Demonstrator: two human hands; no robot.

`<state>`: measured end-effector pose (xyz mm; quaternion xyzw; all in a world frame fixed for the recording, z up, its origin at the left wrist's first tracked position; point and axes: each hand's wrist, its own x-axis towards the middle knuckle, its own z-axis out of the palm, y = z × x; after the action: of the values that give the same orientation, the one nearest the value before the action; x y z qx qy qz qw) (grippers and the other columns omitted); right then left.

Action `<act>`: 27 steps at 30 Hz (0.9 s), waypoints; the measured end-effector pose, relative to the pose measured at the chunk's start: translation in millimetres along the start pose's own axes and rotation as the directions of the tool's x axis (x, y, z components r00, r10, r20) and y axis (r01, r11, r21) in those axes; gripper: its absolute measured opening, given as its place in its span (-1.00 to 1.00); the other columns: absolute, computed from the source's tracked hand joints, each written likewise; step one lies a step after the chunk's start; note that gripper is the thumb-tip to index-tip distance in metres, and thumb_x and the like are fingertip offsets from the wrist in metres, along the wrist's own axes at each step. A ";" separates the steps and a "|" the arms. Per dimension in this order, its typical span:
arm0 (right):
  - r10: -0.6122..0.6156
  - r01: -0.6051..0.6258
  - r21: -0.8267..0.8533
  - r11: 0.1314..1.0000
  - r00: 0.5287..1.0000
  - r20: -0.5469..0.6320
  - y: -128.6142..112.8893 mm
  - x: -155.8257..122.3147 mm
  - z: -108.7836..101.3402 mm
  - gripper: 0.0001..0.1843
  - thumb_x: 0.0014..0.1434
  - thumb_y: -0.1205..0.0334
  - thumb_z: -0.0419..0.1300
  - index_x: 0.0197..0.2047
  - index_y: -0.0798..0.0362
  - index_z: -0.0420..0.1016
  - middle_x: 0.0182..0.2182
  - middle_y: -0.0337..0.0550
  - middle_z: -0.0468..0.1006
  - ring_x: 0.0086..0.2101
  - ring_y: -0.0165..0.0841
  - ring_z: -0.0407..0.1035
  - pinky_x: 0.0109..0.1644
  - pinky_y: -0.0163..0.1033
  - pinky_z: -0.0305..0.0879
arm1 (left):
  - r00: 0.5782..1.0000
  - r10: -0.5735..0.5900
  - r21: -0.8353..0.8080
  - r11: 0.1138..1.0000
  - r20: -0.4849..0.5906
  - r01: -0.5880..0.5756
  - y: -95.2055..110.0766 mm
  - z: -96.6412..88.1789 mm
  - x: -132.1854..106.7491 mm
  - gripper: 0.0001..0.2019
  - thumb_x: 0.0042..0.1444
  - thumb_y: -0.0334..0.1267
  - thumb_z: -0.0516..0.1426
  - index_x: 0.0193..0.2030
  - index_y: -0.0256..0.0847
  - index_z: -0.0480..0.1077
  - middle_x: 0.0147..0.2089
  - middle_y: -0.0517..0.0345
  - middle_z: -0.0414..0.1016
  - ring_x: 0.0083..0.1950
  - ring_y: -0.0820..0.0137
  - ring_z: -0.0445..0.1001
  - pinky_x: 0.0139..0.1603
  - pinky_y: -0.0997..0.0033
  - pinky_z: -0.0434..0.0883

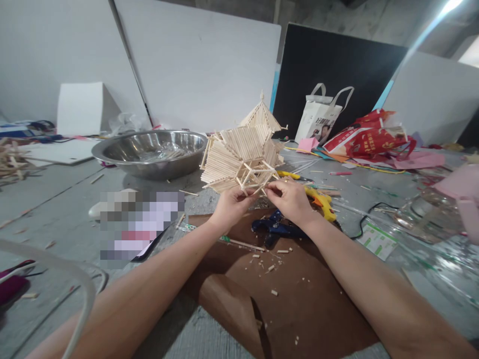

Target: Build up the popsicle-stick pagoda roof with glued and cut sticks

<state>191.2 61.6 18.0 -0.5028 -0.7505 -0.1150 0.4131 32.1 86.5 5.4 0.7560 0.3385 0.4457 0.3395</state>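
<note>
A model house built of thin wooden sticks (pixel 243 152) stands tilted on the grey table, past a sheet of brown paper (pixel 299 299). My left hand (pixel 232 204) pinches the sticks at the model's lower front edge, fingers closed. My right hand (pixel 290 197) grips the same lower edge just to the right, fingers closed on the sticks. A blue glue gun (pixel 275 227) lies on the brown paper under my right wrist. Small stick offcuts are scattered over the paper.
A steel bowl (pixel 149 152) stands at the left behind the model. A yellow tool (pixel 322 202) lies to the right. A white tote bag (pixel 322 117), red bags (pixel 370 137) and pink paper crowd the back right. White boards lean along the back.
</note>
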 end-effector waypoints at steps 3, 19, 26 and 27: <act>0.002 -0.002 0.001 1.000 1.000 0.002 0.1 -0.1 -0.1 -0.87 -0.03 0.32 0.09 -0.42 0.08 0.46 -0.51 -0.16 0.50 -0.46 -0.39 0.36 -0.34 -0.32 0.23 | 1.000 -0.001 0.011 1.000 -0.005 0.001 1.1 -0.2 -0.3 -0.76 -0.07 -0.15 0.07 -0.38 -0.28 0.44 -0.41 0.12 0.49 -0.35 0.41 0.40 -0.32 0.46 0.30; 0.014 -0.014 -0.003 1.000 1.000 0.008 -0.5 0.4 -0.1 -0.87 -0.04 0.33 0.09 -0.42 0.09 0.47 -0.50 -0.16 0.51 -0.45 -0.39 0.36 -0.34 -0.33 0.22 | 1.000 0.028 0.021 0.999 -0.006 -0.028 -2.2 0.5 -0.1 -0.74 -0.06 -0.13 0.06 -0.37 -0.28 0.44 -0.40 0.12 0.48 -0.34 0.41 0.40 -0.31 0.45 0.30; 0.013 -0.013 -0.011 1.000 1.000 0.010 -0.8 0.5 -0.6 -0.87 -0.03 0.32 0.09 -0.42 0.09 0.47 -0.50 -0.15 0.51 -0.45 -0.38 0.36 -0.34 -0.32 0.22 | 1.000 0.020 0.016 1.000 -0.011 -0.019 -0.7 0.6 -0.1 -0.76 -0.07 -0.16 0.07 -0.38 -0.28 0.44 -0.41 0.11 0.48 -0.35 0.42 0.39 -0.33 0.46 0.30; 0.013 -0.013 -0.011 1.000 1.000 0.011 -0.8 0.4 -0.5 -0.87 -0.03 0.32 0.09 -0.42 0.09 0.47 -0.50 -0.15 0.51 -0.45 -0.38 0.36 -0.34 -0.32 0.22 | 1.000 0.021 0.017 1.000 -0.011 -0.020 -0.8 0.5 0.0 -0.76 -0.07 -0.16 0.07 -0.38 -0.28 0.44 -0.41 0.11 0.48 -0.35 0.42 0.39 -0.33 0.46 0.30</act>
<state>190.7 61.2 18.8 -0.5107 -0.7489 -0.1136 0.4067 32.4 86.9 4.6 0.7595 0.3364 0.4507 0.3267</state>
